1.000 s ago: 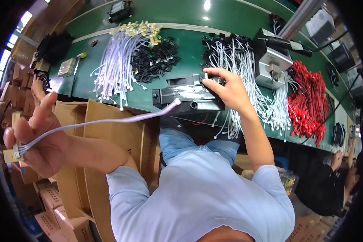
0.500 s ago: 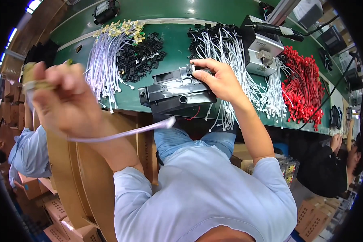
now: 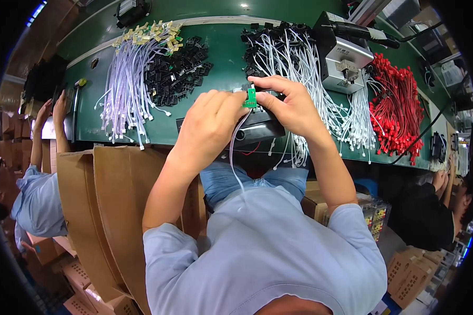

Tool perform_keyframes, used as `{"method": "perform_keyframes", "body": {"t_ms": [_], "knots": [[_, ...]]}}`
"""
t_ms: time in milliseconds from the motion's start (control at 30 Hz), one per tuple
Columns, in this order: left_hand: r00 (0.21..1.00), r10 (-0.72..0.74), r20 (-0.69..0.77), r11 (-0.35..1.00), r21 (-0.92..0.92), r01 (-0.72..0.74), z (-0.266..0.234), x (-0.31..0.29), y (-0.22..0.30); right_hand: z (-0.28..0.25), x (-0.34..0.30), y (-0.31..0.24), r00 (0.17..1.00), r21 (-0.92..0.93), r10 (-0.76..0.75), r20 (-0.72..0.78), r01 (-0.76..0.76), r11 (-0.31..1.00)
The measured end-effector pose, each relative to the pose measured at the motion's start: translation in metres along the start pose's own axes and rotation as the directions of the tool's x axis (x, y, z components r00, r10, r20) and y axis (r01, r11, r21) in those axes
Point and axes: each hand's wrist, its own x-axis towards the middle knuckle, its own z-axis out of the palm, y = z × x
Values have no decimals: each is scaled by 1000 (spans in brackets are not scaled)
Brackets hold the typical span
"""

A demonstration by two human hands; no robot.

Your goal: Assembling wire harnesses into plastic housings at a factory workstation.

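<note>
My left hand (image 3: 207,123) pinches a small green circuit board (image 3: 252,98) with a thin white cable (image 3: 233,144) trailing down from it over my lap. That board sits against the upper side of a black plastic housing (image 3: 263,132), which lies at the table's near edge and is mostly covered by my hands. On the housing's right end rests my right hand (image 3: 294,107), thumb and forefinger closed around a small black part (image 3: 250,80) beside the board. Whether board and black part touch is hard to see.
Left on the green table lie white cables (image 3: 123,89) with yellow-tipped boards and a black parts pile (image 3: 178,73). To the right are white cables with black ends (image 3: 286,58), a metal box (image 3: 344,60) with a screwdriver (image 3: 360,32), and red cables (image 3: 397,107). Cardboard (image 3: 110,210) stands at left; co-workers sit both sides.
My left hand has swung from the far left to the housing, bringing the circuit board and its cable against it. My right hand stays on the housing's right end.
</note>
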Motion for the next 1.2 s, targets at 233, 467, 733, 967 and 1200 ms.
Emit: {"method": "perform_keyframes", "body": {"t_ms": [233,467,733,967,1200], "knots": [[984,-7,-177,996,90,24,10,-7,2,2,1,-2,1000,25,10,-8,-10,1000],[991,-42,-124,998,32,46,11,3,-1,-2,3,0,999,55,34,-7,-33,998],[999,22,-38,998,64,-19,5,3,-4,-125,35,35,424,-232,-147,-894,-155,960],[998,48,-32,997,53,-46,2,10,4,-287,75,120,483,406,391,-784,-78,911],[1000,6,-22,999,54,-5,8,11,-1,-250,64,26,706,561,-363,-608,706,433]]}}
